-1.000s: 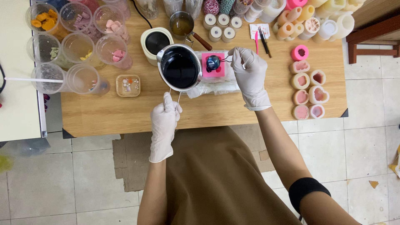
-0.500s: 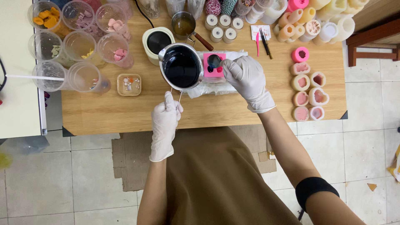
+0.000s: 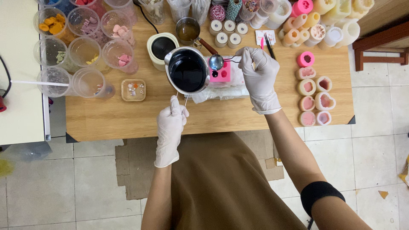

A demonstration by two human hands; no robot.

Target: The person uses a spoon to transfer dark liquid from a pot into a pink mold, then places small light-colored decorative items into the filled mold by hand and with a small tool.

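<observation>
Two gloved hands [image 3: 170, 123], one pot [image 3: 188, 70], one spoon [image 3: 216, 62].

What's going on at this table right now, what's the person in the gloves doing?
A person in white gloves works at a wooden table. The left hand grips the wire handle of a metal pot filled with dark liquid. The right hand holds a small metal ladle between the pot's rim and a pink mould, which already has dark liquid in its cavities. Plastic cups of coloured pieces stand to the left, more moulds to the right.
</observation>
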